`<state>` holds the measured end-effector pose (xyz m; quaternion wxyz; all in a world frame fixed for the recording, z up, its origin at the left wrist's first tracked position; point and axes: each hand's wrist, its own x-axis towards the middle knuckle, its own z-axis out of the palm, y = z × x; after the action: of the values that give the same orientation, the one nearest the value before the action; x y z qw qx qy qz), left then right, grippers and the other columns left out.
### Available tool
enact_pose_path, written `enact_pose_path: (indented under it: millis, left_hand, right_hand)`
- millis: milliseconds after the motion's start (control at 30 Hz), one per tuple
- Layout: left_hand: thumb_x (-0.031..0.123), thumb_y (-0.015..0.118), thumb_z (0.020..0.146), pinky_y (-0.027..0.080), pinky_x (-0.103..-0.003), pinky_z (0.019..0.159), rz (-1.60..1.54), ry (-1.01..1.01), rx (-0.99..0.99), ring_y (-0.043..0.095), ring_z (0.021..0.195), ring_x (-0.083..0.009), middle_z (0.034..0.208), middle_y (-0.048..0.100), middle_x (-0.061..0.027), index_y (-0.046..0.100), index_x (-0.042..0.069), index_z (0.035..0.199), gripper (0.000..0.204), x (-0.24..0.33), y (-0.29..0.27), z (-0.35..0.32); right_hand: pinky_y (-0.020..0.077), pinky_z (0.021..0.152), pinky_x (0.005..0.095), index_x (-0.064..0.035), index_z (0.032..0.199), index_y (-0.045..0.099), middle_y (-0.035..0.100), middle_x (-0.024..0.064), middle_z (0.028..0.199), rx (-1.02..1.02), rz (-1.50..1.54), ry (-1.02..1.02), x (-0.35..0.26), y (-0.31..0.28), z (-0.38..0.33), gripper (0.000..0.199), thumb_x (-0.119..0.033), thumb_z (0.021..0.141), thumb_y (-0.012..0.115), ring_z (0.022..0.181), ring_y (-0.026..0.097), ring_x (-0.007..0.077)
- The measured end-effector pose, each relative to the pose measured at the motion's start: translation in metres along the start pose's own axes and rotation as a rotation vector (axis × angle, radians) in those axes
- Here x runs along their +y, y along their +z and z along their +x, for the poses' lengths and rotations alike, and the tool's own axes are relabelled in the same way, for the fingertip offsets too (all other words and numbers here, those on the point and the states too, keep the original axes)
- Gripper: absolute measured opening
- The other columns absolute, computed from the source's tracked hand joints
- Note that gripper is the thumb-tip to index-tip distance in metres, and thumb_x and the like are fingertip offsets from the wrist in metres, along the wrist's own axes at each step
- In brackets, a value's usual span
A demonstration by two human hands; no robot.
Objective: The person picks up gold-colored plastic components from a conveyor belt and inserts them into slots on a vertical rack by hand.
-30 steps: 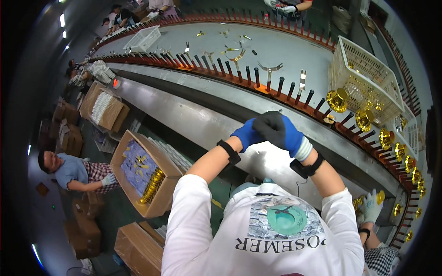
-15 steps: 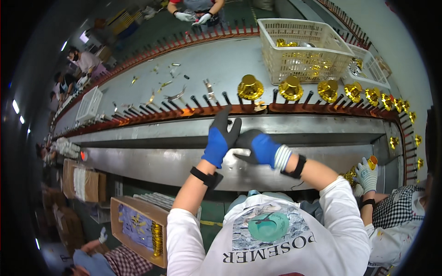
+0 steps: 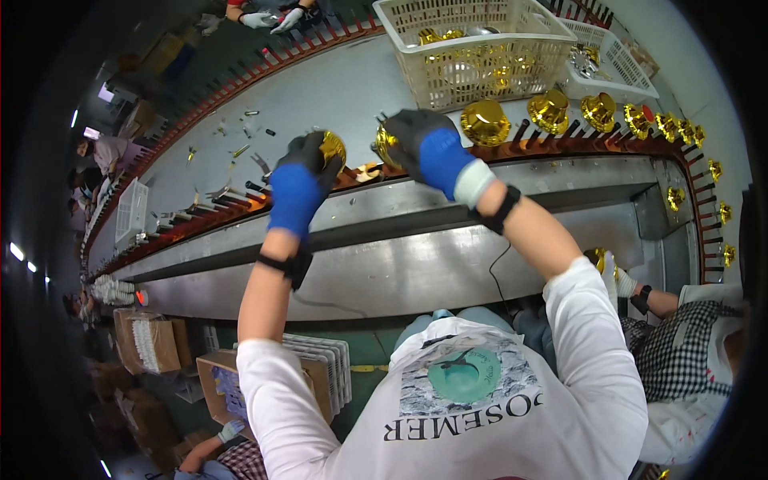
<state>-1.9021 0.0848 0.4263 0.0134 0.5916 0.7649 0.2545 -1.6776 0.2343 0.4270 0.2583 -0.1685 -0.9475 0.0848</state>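
L hand, blue/black glove, fingers curled tight round a gold cap; only its upper-right edge shows past the glove. R hand, same glove type, clamped on a 2nd gold piece; just a sliver visible at the left of the palm, can't tell its shape. Both pieces sit over the near rail of pegs, just left of centre, close to each other but I can't tell if they touch.

Hard to read from here: fingertips of both hands hidden behind the gloves. Wrist straps on both forearms, thin cable off the R one.

Right of my R hand, gold caps sit on the pegs: I count 4 big ones clear, then smaller ones curving down the right rim, approx 7, blurry near the edge.

Containers: cream basket far side of the belt, gold parts inside seen through the mesh, count not possible. White basket right of it, cut off by the rim, contents unclear. Another white crate far left on the belt, contents not legible.

Small loose metal bits scattered on the belt left of the L hand.

Below the line, left: 2 open cartons, 1 w/ white stuff in it.

Other ppl: gloved hands at the far edge, a person in a checked shirt at right, partly cut off.
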Motion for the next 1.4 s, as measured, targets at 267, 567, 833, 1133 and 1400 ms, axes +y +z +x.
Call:
enact_pose_path:
  millis: [267, 567, 833, 1133, 1400]
  left_hand:
    - [0.026, 0.085, 0.087, 0.060, -0.045, 0.094, -0.421, -0.076, -0.474, 0.072, 0.109, -0.0384, 0.126, 0.068, -0.0223, 0.063, 0.007, 0.136, 0.058, 0.056, 0.172, -0.161]
    - [0.037, 0.077, 0.089, 0.059, -0.055, 0.086, -0.172, -0.168, -0.709, 0.072, 0.102, -0.0461, 0.143, 0.058, -0.0235, 0.050, 0.016, 0.149, 0.069, 0.121, 0.361, -0.177]
    - [0.036, 0.090, 0.084, 0.060, -0.048, 0.088, -0.074, 0.194, 0.106, 0.074, 0.097, -0.0387, 0.125, 0.070, -0.0255, 0.058, 0.006, 0.144, 0.075, 0.100, 0.149, 0.002]
    - [0.030, 0.083, 0.091, 0.061, -0.046, 0.078, 0.037, 0.228, -0.093, 0.074, 0.094, -0.0419, 0.116, 0.071, -0.0270, 0.067, 0.006, 0.133, 0.051, 0.078, 0.124, 0.057]
    - [0.033, 0.080, 0.089, 0.059, -0.051, 0.080, -0.341, 0.091, -0.619, 0.072, 0.093, -0.0416, 0.122, 0.068, -0.0213, 0.062, 0.010, 0.135, 0.054, 0.126, 0.256, -0.098]
  right_hand:
    - [0.0578, 0.090, 0.0476, -0.0030, 0.130, 0.069, 0.073, 0.0218, 0.115, -0.418, 0.378, 0.488, 0.048, 0.020, -0.224, 0.048, -0.025, 0.088, 0.078, 0.103, 0.072, 0.0417]
    - [0.0563, 0.092, 0.0510, -0.0068, 0.140, 0.061, 0.070, 0.0175, 0.125, -0.657, -0.137, 0.693, 0.125, 0.100, -0.362, 0.061, -0.027, 0.085, 0.077, 0.108, 0.069, 0.0396]
    - [0.0501, 0.103, 0.0559, -0.0087, 0.138, 0.067, 0.066, 0.0215, 0.136, 0.086, -0.114, 0.181, 0.117, -0.047, -0.162, 0.058, -0.030, 0.085, 0.083, 0.120, 0.064, 0.0433]
    - [0.0561, 0.089, 0.0490, -0.0107, 0.125, 0.070, 0.071, 0.0120, 0.110, -0.161, -0.109, 0.036, 0.153, -0.015, -0.055, 0.042, -0.024, 0.087, 0.079, 0.103, 0.070, 0.0358]
    - [0.0558, 0.089, 0.0491, -0.0115, 0.124, 0.070, 0.073, 0.0138, 0.113, -0.325, 0.118, 0.345, 0.116, -0.015, -0.251, 0.045, -0.028, 0.084, 0.082, 0.103, 0.070, 0.0353]
